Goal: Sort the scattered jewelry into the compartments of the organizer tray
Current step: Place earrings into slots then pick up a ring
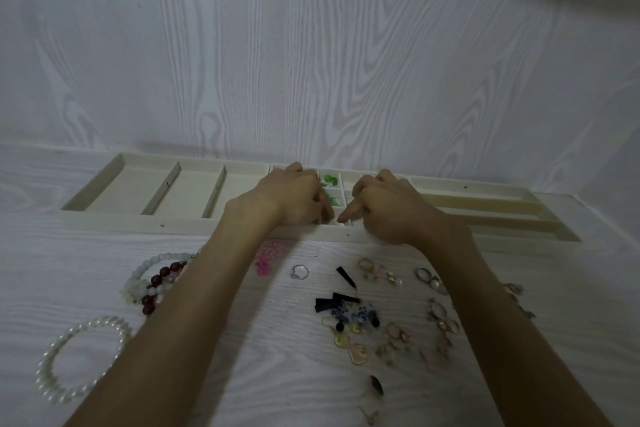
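The cream organizer tray lies along the wall, with long compartments at the left and right and small square ones in the middle. Both hands hover over the small squares. My left hand has its fingers curled down at the near row; whatever is under them is hidden. My right hand points its index finger into a near square, its other fingers curled. Green pieces lie in the squares between the hands. Scattered in front are a silver ring, a pink piece, black earrings and gold earrings.
Left of my forearm lie a pale bead bracelet, a dark red bead bracelet and a pearl bracelet. Several more earrings lie near my right forearm. A wood-grain wall stands right behind the tray.
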Tool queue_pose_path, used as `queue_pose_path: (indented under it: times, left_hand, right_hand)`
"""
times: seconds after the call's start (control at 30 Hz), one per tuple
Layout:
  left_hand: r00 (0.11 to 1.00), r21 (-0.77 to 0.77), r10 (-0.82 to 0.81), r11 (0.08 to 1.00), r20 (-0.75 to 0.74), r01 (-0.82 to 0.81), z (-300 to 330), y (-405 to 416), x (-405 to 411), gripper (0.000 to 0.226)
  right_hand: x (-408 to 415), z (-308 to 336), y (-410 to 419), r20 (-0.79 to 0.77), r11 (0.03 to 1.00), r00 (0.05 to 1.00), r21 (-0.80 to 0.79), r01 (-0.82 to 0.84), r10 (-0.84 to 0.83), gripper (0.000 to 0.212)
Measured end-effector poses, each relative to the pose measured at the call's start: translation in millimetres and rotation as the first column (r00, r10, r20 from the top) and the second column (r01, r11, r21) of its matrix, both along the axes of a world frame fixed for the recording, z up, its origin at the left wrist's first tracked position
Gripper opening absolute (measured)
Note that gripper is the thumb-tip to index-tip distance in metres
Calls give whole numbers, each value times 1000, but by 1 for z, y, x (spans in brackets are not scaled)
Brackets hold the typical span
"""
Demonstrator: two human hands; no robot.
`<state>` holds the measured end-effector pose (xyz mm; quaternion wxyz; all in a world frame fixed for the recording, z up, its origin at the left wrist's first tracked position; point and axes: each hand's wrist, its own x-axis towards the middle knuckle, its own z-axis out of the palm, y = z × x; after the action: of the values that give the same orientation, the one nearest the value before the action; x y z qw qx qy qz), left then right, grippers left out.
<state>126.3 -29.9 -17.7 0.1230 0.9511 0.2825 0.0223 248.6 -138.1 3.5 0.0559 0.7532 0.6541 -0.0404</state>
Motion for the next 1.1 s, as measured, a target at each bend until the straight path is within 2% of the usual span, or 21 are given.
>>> queue_pose_path:
  times: [0.23,0.37,0.43,0.57,0.7,0.8,0.87,0.97,1.1]
  left_hand:
    - [999,-34,7,999,51,-5,1,3,-1,36]
    - [1000,-4,6,1000,16,-6,-4,2,1,33]
    - [1000,-2,-2,1000,7,2,-5,2,2,33]
    - [999,-13,17,1000,43,-16,10,1,-5,27]
    - [985,-25,-5,1000,175,10,23,-24,-13,20]
    - [985,-149,-88,983,149,111,12,-49,-15,24]
    - [989,-204,-110,971,99,129,-1,-61,-15,32]
    - [994,-128,-94,987,60,101,-17,-70,-12,42]
    - [993,-46,-120,992,25,121,-19,-82,-5,47]
  right_hand:
    - [-2,1,-1,7,1000,1000,26,3,-3,51]
    - [-1,2,0,-18,999,1000,32,-6,7,46]
    - [2,8,-3,-75,999,997,53,1,3,39]
    - [15,25,-26,-290,989,957,133,56,-15,26]
    - [20,23,-60,-257,999,966,-31,31,-38,18]
    - [26,9,-76,-246,994,963,-59,95,-106,16]
    - [28,-4,-82,-247,990,958,-26,141,-143,27]
    - [24,-25,-90,-289,979,943,73,191,-162,41]
    - [14,-42,-102,-326,958,937,206,198,-123,32]
